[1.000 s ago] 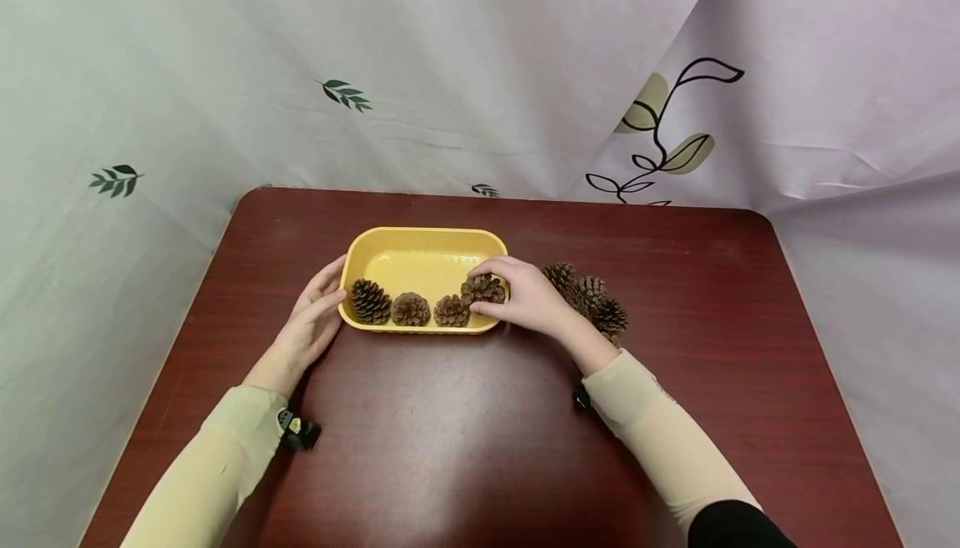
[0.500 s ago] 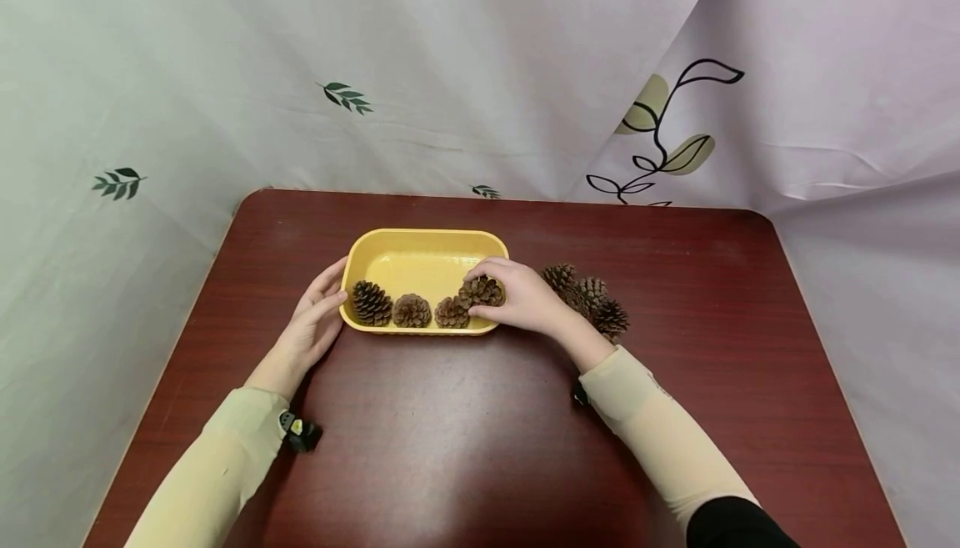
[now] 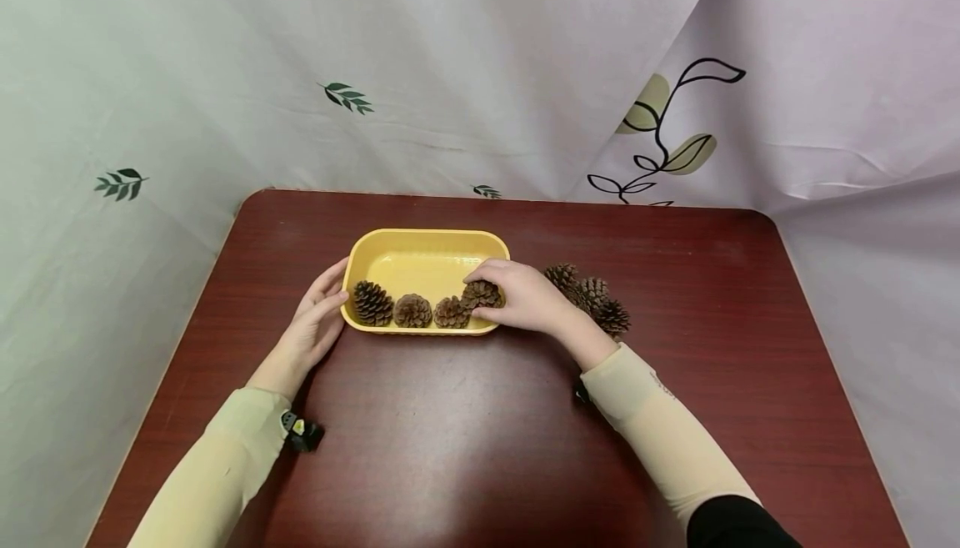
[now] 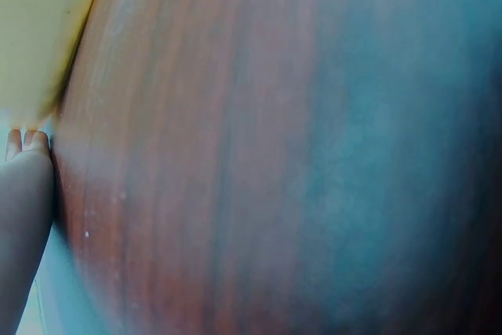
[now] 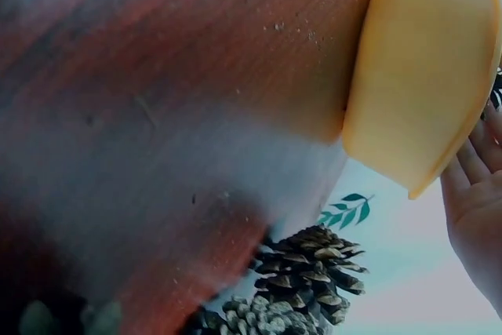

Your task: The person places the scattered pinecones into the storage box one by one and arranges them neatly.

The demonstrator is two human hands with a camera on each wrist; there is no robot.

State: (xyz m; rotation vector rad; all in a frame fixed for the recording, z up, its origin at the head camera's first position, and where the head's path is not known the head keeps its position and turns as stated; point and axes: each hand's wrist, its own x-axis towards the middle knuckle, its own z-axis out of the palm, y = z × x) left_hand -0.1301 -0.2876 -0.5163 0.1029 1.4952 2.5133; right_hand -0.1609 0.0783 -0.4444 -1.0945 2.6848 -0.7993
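A yellow rectangular tray with rounded corners stands on the table, several pine cones along its near side. At the tray's left end my left hand rests against the outer wall, fingers fairly straight and the thumb right at the rim. My right hand reaches over the tray's right end. Between its thumb and fingers it holds a brown pine cone, low in the near right corner. Beside that one lies another pine cone; further left are a round pine cone and a darker pine cone.
A heap of several pine cones lies on the dark red wooden table right of the tray, partly behind my right wrist. White cloth with leaf prints hangs behind the table's back edge.
The right hand has lowered its pine cone slightly into the tray's near right corner, beside the other cone. The left hand keeps its place at the tray's left end.
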